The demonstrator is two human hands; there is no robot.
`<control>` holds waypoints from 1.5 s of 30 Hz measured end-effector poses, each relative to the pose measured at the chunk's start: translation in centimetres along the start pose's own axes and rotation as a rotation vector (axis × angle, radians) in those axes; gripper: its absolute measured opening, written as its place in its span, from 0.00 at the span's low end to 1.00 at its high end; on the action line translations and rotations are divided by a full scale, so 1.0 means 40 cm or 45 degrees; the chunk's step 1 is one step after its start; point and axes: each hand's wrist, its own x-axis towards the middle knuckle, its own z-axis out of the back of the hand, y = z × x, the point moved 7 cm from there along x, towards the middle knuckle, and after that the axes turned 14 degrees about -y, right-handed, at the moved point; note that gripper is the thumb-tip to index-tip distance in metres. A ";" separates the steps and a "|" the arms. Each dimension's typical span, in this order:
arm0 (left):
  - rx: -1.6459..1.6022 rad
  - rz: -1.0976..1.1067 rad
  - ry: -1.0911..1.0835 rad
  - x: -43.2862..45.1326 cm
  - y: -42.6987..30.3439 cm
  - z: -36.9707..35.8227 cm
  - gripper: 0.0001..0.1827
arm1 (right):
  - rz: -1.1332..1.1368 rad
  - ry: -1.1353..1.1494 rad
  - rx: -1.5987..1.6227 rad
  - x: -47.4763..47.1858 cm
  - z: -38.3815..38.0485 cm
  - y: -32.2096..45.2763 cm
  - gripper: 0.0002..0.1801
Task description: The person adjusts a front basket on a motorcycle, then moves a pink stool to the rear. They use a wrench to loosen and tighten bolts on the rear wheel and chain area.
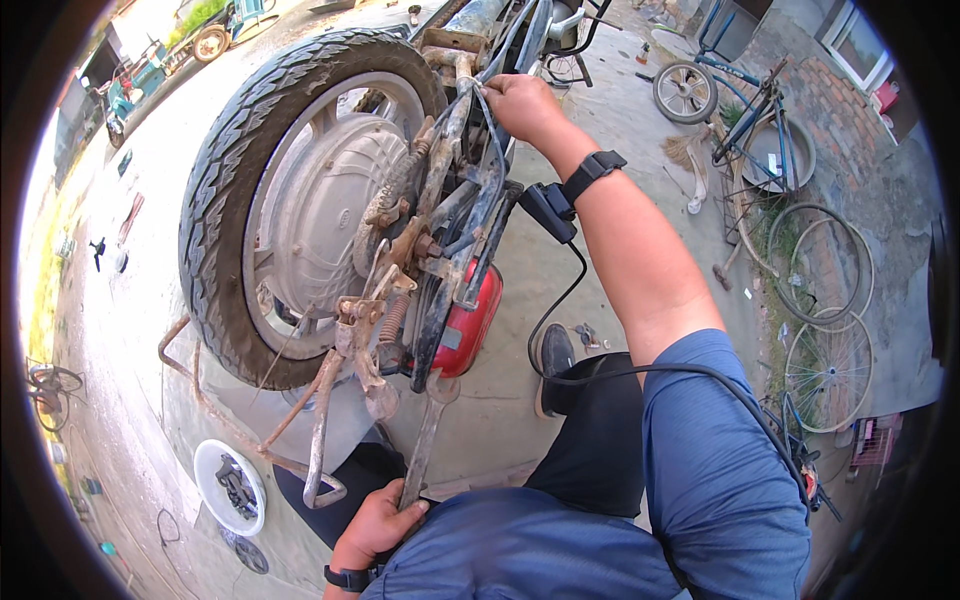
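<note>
My left hand [375, 521], low in front of my body, is closed around the handle of a large open-end wrench [424, 442]. The wrench points up, its jaw just below a red tail light [480, 322]. My right hand [521, 105] reaches out with fingertips pinched at a dark cable [491, 120] beside a rusty frame tube [450, 142]. Before me is an overturned electric two-wheeler's rear wheel, with a worn tire [225, 187] and a grey hub motor [337, 217]. A rusty coil-spring shock absorber [401, 176] runs alongside the wheel.
A white bowl of dark metal parts [199, 480] sits at lower left, near a rusty stand [217, 424]. A black cord [534, 330] hangs from a device on my right wrist. Bicycle rims [870, 367], a blue bicycle frame [784, 142] and a hammer [724, 276] lie right.
</note>
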 end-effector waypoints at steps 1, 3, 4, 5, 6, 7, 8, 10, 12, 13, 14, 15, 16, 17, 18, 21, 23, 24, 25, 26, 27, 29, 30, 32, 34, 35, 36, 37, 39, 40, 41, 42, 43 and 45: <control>0.002 -0.017 -0.008 0.002 -0.001 0.000 0.16 | 0.055 -0.033 -0.033 0.000 0.005 0.008 0.18; 0.002 -0.027 -0.013 0.003 0.000 0.000 0.15 | 0.104 -0.058 -0.083 -0.008 0.007 0.015 0.18; -0.002 -0.027 -0.011 0.002 0.001 -0.001 0.16 | 0.106 -0.054 -0.102 -0.009 0.007 0.016 0.17; 0.011 -0.001 -0.011 0.002 0.006 -0.001 0.16 | 0.118 -0.057 -0.116 -0.008 0.008 0.019 0.17; -0.007 -0.021 -0.010 0.002 0.003 -0.002 0.16 | 0.087 -0.055 -0.105 -0.010 0.008 0.017 0.17; -0.007 -0.013 -0.010 0.001 0.005 -0.001 0.16 | 0.065 -0.060 -0.089 -0.013 0.008 0.016 0.17; 0.008 0.006 -0.014 -0.001 0.009 -0.001 0.16 | 0.044 -0.066 -0.072 -0.015 0.009 0.015 0.17; -0.011 -0.020 -0.006 -0.002 0.006 -0.001 0.16 | -0.059 -0.005 -0.053 -0.028 0.009 -0.004 0.16; -0.006 -0.037 -0.002 -0.003 0.004 -0.002 0.16 | -0.158 0.024 0.009 -0.049 0.024 -0.030 0.16; 0.001 -0.045 0.000 -0.002 0.003 -0.003 0.16 | -0.205 0.025 0.062 -0.067 0.038 -0.045 0.16; 0.009 -0.053 0.002 -0.003 0.002 -0.004 0.16 | -0.273 0.030 0.093 -0.084 0.053 -0.063 0.16; 0.000 -0.052 0.005 -0.003 0.001 -0.004 0.15 | -0.333 0.038 0.157 -0.102 0.068 -0.079 0.17; -0.009 -0.052 0.005 -0.003 0.000 -0.006 0.14 | -0.410 0.051 0.200 -0.124 0.084 -0.097 0.17; 0.001 -0.038 0.001 -0.004 0.002 -0.007 0.14 | -0.478 0.068 0.256 -0.148 0.099 -0.111 0.17; -0.025 -0.056 0.006 -0.004 -0.002 -0.009 0.14 | -0.500 0.047 0.317 -0.171 0.114 -0.117 0.18; -0.030 -0.074 0.008 -0.003 -0.002 -0.017 0.14 | -0.575 0.001 0.462 -0.251 0.161 -0.130 0.20; -0.003 -0.095 0.000 -0.003 0.002 -0.018 0.14 | -0.638 -0.017 0.601 -0.308 0.181 -0.125 0.20; -0.013 -0.085 -0.001 -0.002 0.007 -0.020 0.14 | -0.663 -0.019 0.654 -0.340 0.190 -0.122 0.20; -0.017 -0.078 0.000 0.000 0.011 -0.023 0.14 | -0.681 -0.021 0.716 -0.371 0.199 -0.119 0.20; -0.008 -0.064 0.000 0.002 0.017 -0.026 0.14 | -0.717 -0.021 0.768 -0.401 0.204 -0.117 0.20; -0.015 -0.087 -0.009 0.003 0.016 -0.028 0.15 | -0.748 -0.021 0.832 -0.431 0.205 -0.111 0.20; 0.029 -0.089 -0.034 0.005 0.020 -0.030 0.17 | -0.816 -0.010 0.937 -0.484 0.201 -0.101 0.19; 0.054 -0.144 -0.039 0.003 0.013 -0.031 0.17 | -0.854 0.004 0.978 -0.509 0.193 -0.095 0.19; 0.200 -0.194 -0.075 0.001 0.007 -0.029 0.16 | -0.939 0.072 1.039 -0.547 0.176 -0.088 0.18; 0.160 -0.148 -0.064 -0.004 0.007 -0.035 0.16 | -0.910 0.118 1.053 -0.560 0.168 -0.080 0.19; 0.158 -0.135 -0.058 -0.006 0.006 -0.039 0.16 | -0.895 0.140 1.057 -0.564 0.164 -0.077 0.19; 0.162 -0.126 -0.066 -0.009 0.005 -0.041 0.16 | -0.915 0.166 1.050 -0.567 0.158 -0.080 0.19; 0.174 -0.125 -0.068 -0.011 0.003 -0.042 0.16 | -0.919 0.163 1.061 -0.569 0.154 -0.082 0.19; 0.203 -0.169 -0.089 -0.013 -0.005 -0.046 0.16 | -0.923 0.159 1.080 -0.567 0.146 -0.086 0.19; 0.224 -0.209 -0.110 -0.014 -0.012 -0.046 0.16 | -0.916 0.157 1.078 -0.567 0.141 -0.086 0.19; 0.246 -0.250 -0.130 -0.016 -0.019 -0.046 0.16 | -0.908 0.153 1.076 -0.567 0.138 -0.088 0.19; 0.218 -0.220 -0.129 -0.019 -0.019 -0.048 0.16 | -0.906 0.150 1.058 -0.568 0.137 -0.092 0.19; 0.190 -0.191 -0.129 -0.020 -0.020 -0.048 0.16 | -0.893 0.154 1.066 -0.566 0.136 -0.093 0.19; 0.172 -0.183 -0.133 -0.025 -0.031 -0.049 0.16 | -0.889 0.164 1.036 -0.568 0.136 -0.098 0.19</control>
